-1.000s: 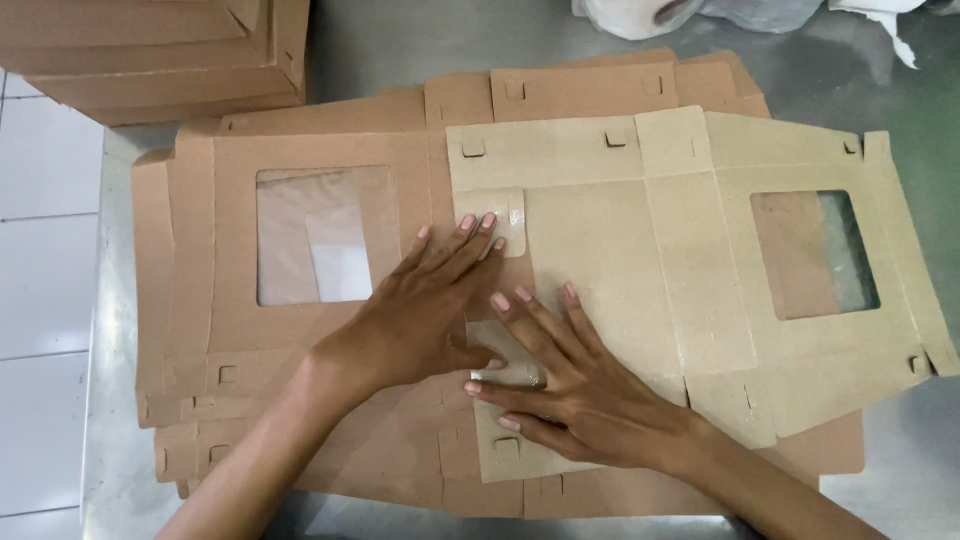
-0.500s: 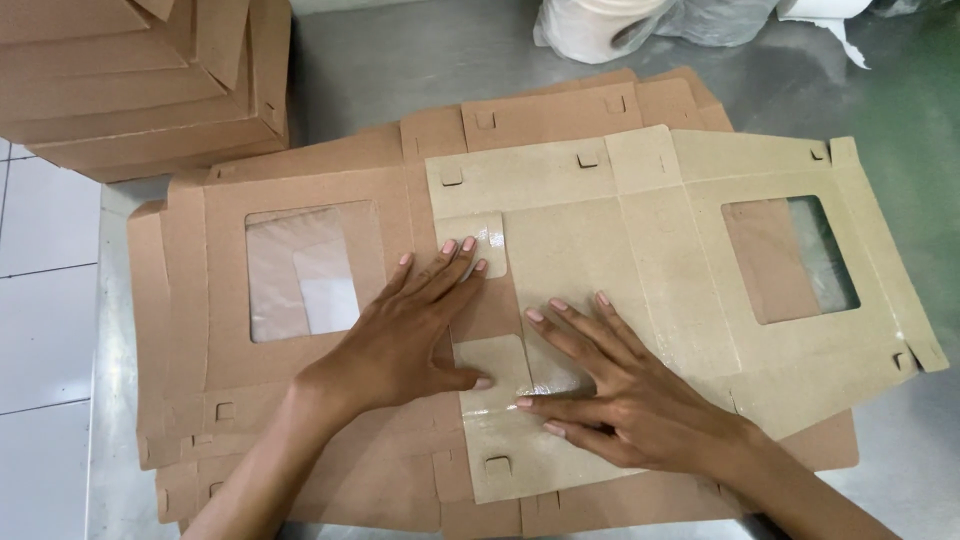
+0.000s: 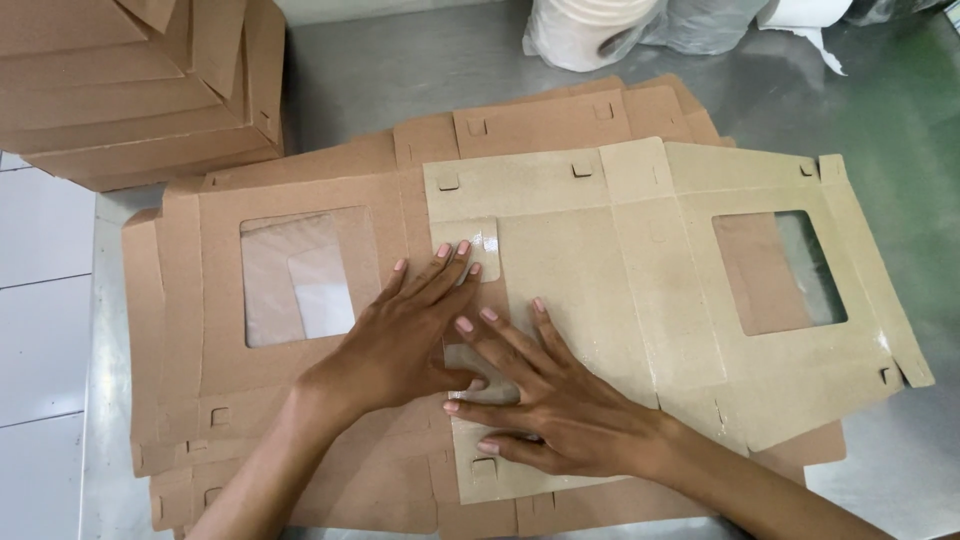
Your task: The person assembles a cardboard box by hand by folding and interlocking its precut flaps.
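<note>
Both hands flat, fingers spread, gripping nothing. Left hand (image 3: 400, 340) and right hand (image 3: 545, 405) press side by side on the left flap of the pale unfolded box blank (image 3: 650, 300). Blank lies window-side right atop a stack of brown window blanks (image 3: 300, 270) on the steel desk (image 3: 880, 110). Folded cartons (image 3: 130, 80) stacked far left.

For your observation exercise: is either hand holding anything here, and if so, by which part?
Nothing is held. The left hand and right hand lie flat, palms down, pressing on the pale flattened box blank, near its left-hand flap; no grip.
</note>
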